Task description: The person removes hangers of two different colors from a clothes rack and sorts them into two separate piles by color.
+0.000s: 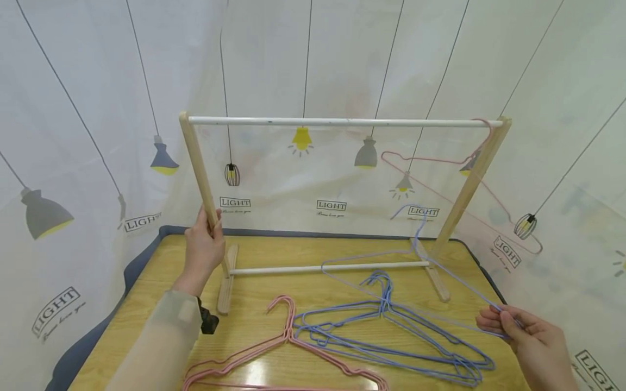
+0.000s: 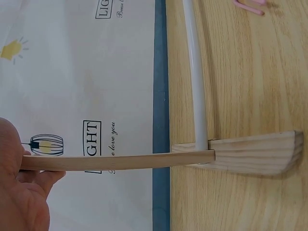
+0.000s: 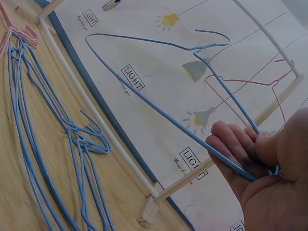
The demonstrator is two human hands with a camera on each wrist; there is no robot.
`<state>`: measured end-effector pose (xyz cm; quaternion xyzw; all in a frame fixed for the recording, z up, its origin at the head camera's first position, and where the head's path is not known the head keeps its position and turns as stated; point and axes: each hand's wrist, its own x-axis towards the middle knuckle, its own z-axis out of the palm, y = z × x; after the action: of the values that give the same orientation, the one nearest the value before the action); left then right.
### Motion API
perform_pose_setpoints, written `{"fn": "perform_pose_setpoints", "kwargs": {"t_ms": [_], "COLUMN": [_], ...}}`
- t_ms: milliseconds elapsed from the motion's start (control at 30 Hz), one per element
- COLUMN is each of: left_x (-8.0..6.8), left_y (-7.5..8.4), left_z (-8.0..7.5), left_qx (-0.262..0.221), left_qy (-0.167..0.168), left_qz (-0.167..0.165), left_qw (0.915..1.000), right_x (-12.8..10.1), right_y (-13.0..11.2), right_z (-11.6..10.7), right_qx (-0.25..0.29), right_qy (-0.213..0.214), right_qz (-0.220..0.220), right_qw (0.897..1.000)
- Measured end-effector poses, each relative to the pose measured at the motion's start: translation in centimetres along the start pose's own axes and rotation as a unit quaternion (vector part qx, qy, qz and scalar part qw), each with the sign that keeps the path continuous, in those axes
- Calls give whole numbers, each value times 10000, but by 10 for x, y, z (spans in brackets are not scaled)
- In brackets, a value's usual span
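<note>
My left hand (image 1: 202, 247) grips the left wooden post (image 1: 198, 163) of a clothes rack partway up, its fingers wrapped round the wood. My right hand (image 1: 533, 336) pinches a blue clothes hanger (image 3: 207, 47) by one end, between thumb and fingers. That hanger is held up in front of the rack's right side, its hook toward the rack and below the white top rail (image 1: 342, 122). From the rail's right end hangs a pink clothes hanger (image 1: 425, 158), near the right post (image 1: 464, 195).
Several blue hangers (image 1: 386, 304) lie in a pile on the wooden table (image 1: 161, 326), partly overlapping a stack of pink hangers (image 1: 288, 331) at the front. A white lower bar (image 1: 293, 269) joins the rack's feet. Behind stands a lamp-printed curtain (image 1: 274, 65).
</note>
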<state>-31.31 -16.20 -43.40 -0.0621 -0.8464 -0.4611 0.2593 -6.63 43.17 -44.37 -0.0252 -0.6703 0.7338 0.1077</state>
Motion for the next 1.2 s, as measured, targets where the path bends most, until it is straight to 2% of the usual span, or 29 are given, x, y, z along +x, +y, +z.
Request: {"fn": "perform_pose_setpoints", "kwargs": {"t_ms": [100, 233, 333, 467, 633, 833, 933, 1067, 1200], "left_x": [0, 0, 0, 0, -1, -1, -1, -1, -1], "left_y": [0, -1, 0, 1, 1, 1, 1, 1, 1], "left_z": [0, 1, 0, 0, -1, -2, -2, -2, -1], "left_qx": [4, 25, 23, -8, -34, -39, -18, 1, -10], "left_qy": [7, -21, -33, -25, -24, -15, -31, -72, -74], "left_qz": [18, 7, 6, 10, -1, 17, -48, -100, -81], "left_qw": [10000, 10000, 10000, 10000, 10000, 10000, 10000, 9999, 9999], "right_x": [-3, -6, -6, -2, 3, 7, 7, 5, 8], "right_y": [7, 18, 25, 31, 36, 37, 37, 38, 35], "right_z": [-3, -5, -5, -4, -4, 4, 8, 9, 3], "right_qx": [-74, 83, -102, -340, -214, -1018, -1547, -2418, -3092], "right_qy": [-53, -236, -357, -601, -980, -299, -156, -178, -101], "right_qz": [216, 361, 535, 879, 1326, 1905, 1809, 1218, 810], "right_qw": [9997, 9990, 9979, 9937, 9861, 9759, 9711, 9625, 9475]}}
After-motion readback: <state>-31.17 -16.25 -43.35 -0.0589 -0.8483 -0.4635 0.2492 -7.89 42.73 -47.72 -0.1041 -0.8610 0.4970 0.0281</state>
